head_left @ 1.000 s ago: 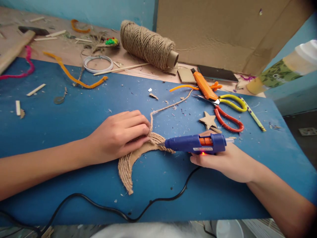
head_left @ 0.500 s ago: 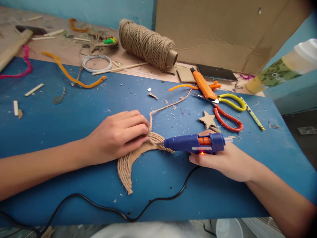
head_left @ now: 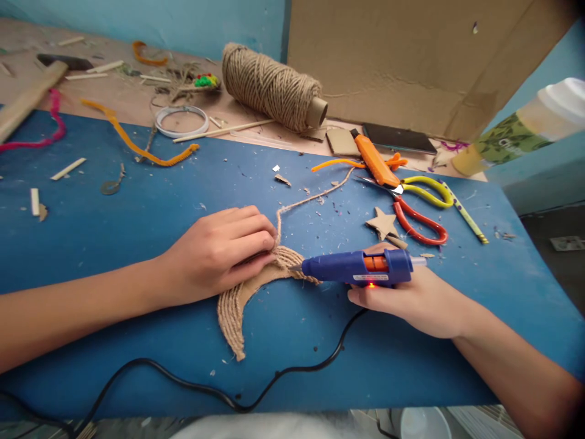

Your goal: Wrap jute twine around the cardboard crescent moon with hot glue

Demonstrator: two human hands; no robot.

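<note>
A cardboard crescent, partly covered with rows of jute twine, lies on the blue table. My left hand rests over its upper left, fingers pressed together on the jute twine where it meets the crescent; the fingertips are partly hidden. From there the loose twine runs off to the upper right. In my right hand is a blue hot glue gun, its red light lit. The nozzle tip is at the twine rows on the crescent's right part.
Scissors, an orange utility knife and a cardboard star lie right of centre. Behind are a twine spool and a tilted drink cup. A hammer is far left. The black cord snakes along the front.
The view has shifted very slightly. Both hands, the glue gun and the crescent keep nearly the same places, the nozzle still at the twine rows.
</note>
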